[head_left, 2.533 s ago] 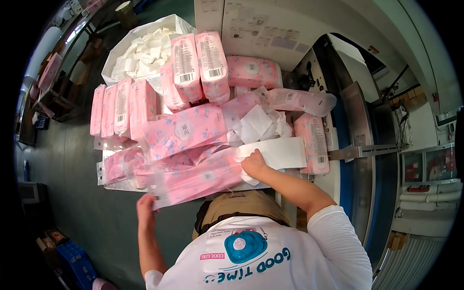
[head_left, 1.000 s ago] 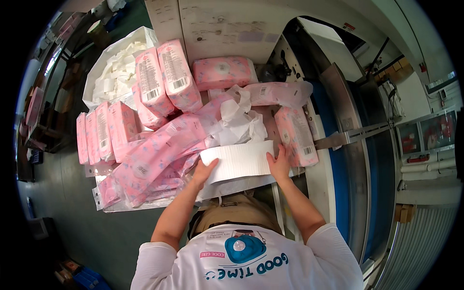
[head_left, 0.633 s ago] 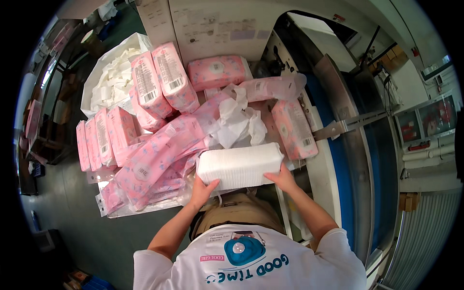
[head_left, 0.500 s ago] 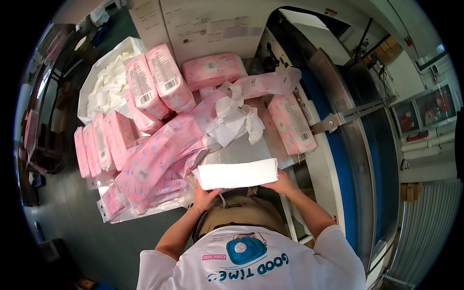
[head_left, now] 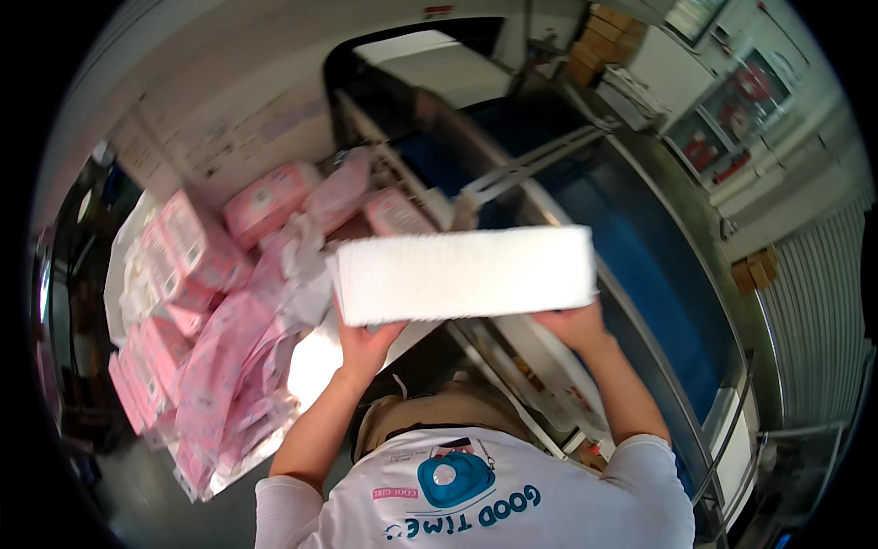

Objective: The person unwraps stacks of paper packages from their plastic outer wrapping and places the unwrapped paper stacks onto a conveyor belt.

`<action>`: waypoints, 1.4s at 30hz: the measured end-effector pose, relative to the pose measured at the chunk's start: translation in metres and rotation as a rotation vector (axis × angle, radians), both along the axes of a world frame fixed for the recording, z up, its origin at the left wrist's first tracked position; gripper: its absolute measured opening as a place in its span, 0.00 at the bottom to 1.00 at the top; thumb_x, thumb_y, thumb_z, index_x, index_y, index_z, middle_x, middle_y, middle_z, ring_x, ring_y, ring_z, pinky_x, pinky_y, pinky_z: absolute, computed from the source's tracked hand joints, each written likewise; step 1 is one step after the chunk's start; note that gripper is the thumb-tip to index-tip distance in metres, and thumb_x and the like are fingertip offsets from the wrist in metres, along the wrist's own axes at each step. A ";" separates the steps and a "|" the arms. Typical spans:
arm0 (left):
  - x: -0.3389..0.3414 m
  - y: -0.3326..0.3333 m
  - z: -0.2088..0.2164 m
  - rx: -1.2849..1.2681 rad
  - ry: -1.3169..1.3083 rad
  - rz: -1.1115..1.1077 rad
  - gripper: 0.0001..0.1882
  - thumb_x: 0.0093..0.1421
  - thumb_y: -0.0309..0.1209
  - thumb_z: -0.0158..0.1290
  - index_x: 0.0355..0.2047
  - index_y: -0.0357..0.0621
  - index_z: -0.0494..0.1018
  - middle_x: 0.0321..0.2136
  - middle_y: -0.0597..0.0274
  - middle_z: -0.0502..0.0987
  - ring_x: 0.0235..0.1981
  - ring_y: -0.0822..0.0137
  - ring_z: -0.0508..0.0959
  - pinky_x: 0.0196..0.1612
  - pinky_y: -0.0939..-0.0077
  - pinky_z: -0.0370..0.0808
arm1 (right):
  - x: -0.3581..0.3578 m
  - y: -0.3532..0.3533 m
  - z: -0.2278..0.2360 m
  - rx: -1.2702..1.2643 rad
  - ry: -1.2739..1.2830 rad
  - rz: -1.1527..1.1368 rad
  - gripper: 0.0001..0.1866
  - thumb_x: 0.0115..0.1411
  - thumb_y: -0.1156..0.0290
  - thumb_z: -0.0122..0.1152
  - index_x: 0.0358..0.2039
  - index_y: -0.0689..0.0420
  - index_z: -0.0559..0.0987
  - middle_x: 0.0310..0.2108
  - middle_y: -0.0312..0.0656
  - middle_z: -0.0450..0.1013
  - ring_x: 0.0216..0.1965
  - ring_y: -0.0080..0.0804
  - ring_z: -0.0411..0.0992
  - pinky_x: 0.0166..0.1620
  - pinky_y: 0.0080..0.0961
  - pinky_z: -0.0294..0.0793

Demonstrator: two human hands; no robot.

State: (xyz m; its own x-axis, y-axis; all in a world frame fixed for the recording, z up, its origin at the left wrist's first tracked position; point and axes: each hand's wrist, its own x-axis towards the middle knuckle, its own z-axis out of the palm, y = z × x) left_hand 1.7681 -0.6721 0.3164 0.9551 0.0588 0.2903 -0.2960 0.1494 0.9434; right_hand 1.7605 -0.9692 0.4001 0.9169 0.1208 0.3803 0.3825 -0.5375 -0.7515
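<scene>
A thick, long block of white tissues (head_left: pixel 466 273), with layered sheet edges, is held up in front of me across both hands. My left hand (head_left: pixel 368 348) grips its left end from below, thumb along the lower edge. Around its right end my right hand (head_left: pixel 580 324) is closed, with the fingers partly hidden behind the block. To the left, pink printed wrapping film (head_left: pixel 229 366) lies crumpled on a metal table (head_left: pixel 315 366). Full pink packs (head_left: pixel 197 238) stand and lie behind it.
A blue conveyor belt (head_left: pixel 654 302) with metal side rails runs along my right. A metal bracket arm (head_left: pixel 540 165) reaches across it. A white bin (head_left: pixel 123 247) of white scraps stands at the far left, and cardboard boxes (head_left: pixel 604 41) are stacked at the back.
Both hands have lifted the tissue block higher and closer to me, moving it rightward toward the conveyor. My view has turned right, so the table and pink packs now sit farther left.
</scene>
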 end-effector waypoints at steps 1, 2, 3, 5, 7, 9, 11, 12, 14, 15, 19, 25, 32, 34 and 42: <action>0.017 -0.036 0.028 -0.048 -0.145 0.005 0.45 0.46 0.28 0.63 0.61 0.38 0.50 0.54 0.55 0.63 0.54 0.63 0.66 0.57 0.68 0.61 | 0.003 -0.031 0.020 0.010 -0.106 -0.001 0.24 0.40 0.73 0.71 0.42 0.58 0.77 0.38 0.40 0.77 0.39 0.30 0.75 0.43 0.26 0.72; 0.032 -0.070 0.069 -0.014 -0.233 -0.091 0.52 0.46 0.28 0.63 0.64 0.40 0.40 0.58 0.55 0.57 0.57 0.62 0.62 0.58 0.67 0.59 | 0.002 -0.066 0.036 -0.016 -0.106 -0.064 0.23 0.40 0.73 0.71 0.41 0.59 0.77 0.38 0.41 0.76 0.40 0.29 0.74 0.44 0.27 0.71; 0.048 -0.105 0.086 -0.038 -0.306 -0.131 0.51 0.46 0.28 0.62 0.64 0.39 0.41 0.57 0.54 0.59 0.57 0.61 0.63 0.58 0.67 0.59 | 0.000 -0.096 0.046 0.134 -0.118 -0.137 0.22 0.41 0.74 0.70 0.40 0.60 0.77 0.38 0.41 0.76 0.41 0.29 0.73 0.45 0.27 0.70; 0.072 -0.177 0.118 -0.106 -0.266 -0.264 0.49 0.48 0.27 0.61 0.64 0.39 0.41 0.57 0.51 0.58 0.56 0.61 0.63 0.58 0.67 0.60 | -0.002 -0.159 0.064 0.184 -0.123 -0.295 0.23 0.43 0.73 0.68 0.42 0.62 0.74 0.39 0.43 0.74 0.41 0.31 0.71 0.47 0.28 0.69; 0.097 -0.254 0.136 -0.100 -0.212 -0.345 0.49 0.48 0.30 0.61 0.64 0.39 0.42 0.56 0.48 0.60 0.54 0.61 0.64 0.56 0.69 0.62 | -0.004 -0.225 0.065 0.231 -0.048 -0.452 0.28 0.49 0.68 0.65 0.49 0.63 0.69 0.44 0.45 0.71 0.45 0.31 0.69 0.49 0.28 0.68; 0.122 -0.319 0.125 -0.038 -0.085 -0.395 0.47 0.50 0.35 0.61 0.63 0.37 0.45 0.54 0.46 0.62 0.54 0.59 0.65 0.55 0.70 0.63 | 0.000 -0.269 0.059 0.277 0.044 -0.546 0.31 0.51 0.65 0.63 0.53 0.63 0.65 0.47 0.46 0.69 0.47 0.32 0.68 0.50 0.28 0.67; 0.131 -0.364 0.110 0.096 0.179 -0.410 0.50 0.50 0.39 0.61 0.64 0.38 0.41 0.53 0.44 0.63 0.53 0.57 0.67 0.55 0.70 0.64 | 0.006 -0.301 0.051 0.318 0.147 -0.545 0.33 0.53 0.63 0.63 0.56 0.62 0.62 0.50 0.46 0.68 0.49 0.33 0.67 0.51 0.28 0.66; 0.135 -0.382 0.093 0.103 0.322 -0.403 0.50 0.49 0.39 0.61 0.63 0.35 0.43 0.53 0.42 0.63 0.53 0.55 0.67 0.54 0.70 0.65 | 0.010 -0.318 0.040 0.318 0.304 -0.580 0.33 0.53 0.61 0.62 0.56 0.62 0.63 0.50 0.46 0.68 0.50 0.34 0.67 0.52 0.28 0.66; 0.140 -0.403 0.052 0.192 0.581 -0.425 0.49 0.51 0.40 0.59 0.62 0.32 0.41 0.51 0.39 0.65 0.49 0.52 0.72 0.48 0.65 0.71 | 0.021 -0.353 0.010 0.269 0.599 -0.516 0.32 0.54 0.59 0.61 0.55 0.62 0.65 0.50 0.46 0.69 0.50 0.34 0.67 0.52 0.28 0.66; 0.139 -0.408 0.034 0.222 0.704 -0.472 0.45 0.53 0.39 0.56 0.61 0.30 0.43 0.50 0.38 0.66 0.46 0.49 0.73 0.44 0.62 0.74 | 0.027 -0.367 -0.011 0.277 0.688 -0.471 0.32 0.54 0.58 0.61 0.55 0.62 0.66 0.49 0.46 0.69 0.50 0.34 0.68 0.51 0.28 0.66; 0.138 -0.413 0.037 0.674 0.974 -0.870 0.31 0.60 0.38 0.48 0.59 0.33 0.55 0.48 0.44 0.70 0.43 0.49 0.76 0.41 0.59 0.76 | 0.045 -0.395 -0.057 0.240 0.863 -0.390 0.32 0.53 0.59 0.63 0.55 0.61 0.66 0.48 0.44 0.70 0.48 0.32 0.69 0.51 0.26 0.66; 0.077 -0.406 0.090 1.549 -0.034 -1.196 0.33 0.60 0.57 0.40 0.34 0.35 0.77 0.34 0.43 0.76 0.42 0.49 0.75 0.50 0.51 0.65 | 0.019 -0.443 -0.068 -0.253 0.517 -0.483 0.36 0.49 0.63 0.65 0.56 0.63 0.64 0.51 0.51 0.69 0.54 0.40 0.66 0.54 0.28 0.63; 0.032 -0.200 0.100 0.834 -0.134 -0.759 0.29 0.58 0.47 0.51 0.50 0.34 0.67 0.42 0.45 0.75 0.45 0.50 0.74 0.58 0.58 0.61 | -0.033 -0.348 0.017 -0.108 0.126 -0.756 0.28 0.55 0.66 0.60 0.55 0.61 0.67 0.51 0.48 0.70 0.53 0.37 0.67 0.55 0.28 0.63; 0.008 -0.113 0.075 0.701 0.220 -0.694 0.29 0.59 0.46 0.50 0.51 0.33 0.67 0.45 0.44 0.73 0.49 0.50 0.73 0.55 0.63 0.65 | -0.031 -0.282 0.027 0.015 0.103 -0.647 0.25 0.57 0.68 0.58 0.54 0.61 0.68 0.49 0.45 0.71 0.51 0.34 0.69 0.53 0.26 0.65; -0.085 0.155 0.052 0.895 0.494 -0.263 0.25 0.62 0.44 0.47 0.52 0.39 0.66 0.49 0.50 0.72 0.51 0.55 0.71 0.54 0.67 0.66 | -0.040 0.053 -0.076 0.224 0.452 0.173 0.17 0.55 0.77 0.56 0.46 0.61 0.73 0.37 0.38 0.74 0.37 0.23 0.71 0.42 0.22 0.70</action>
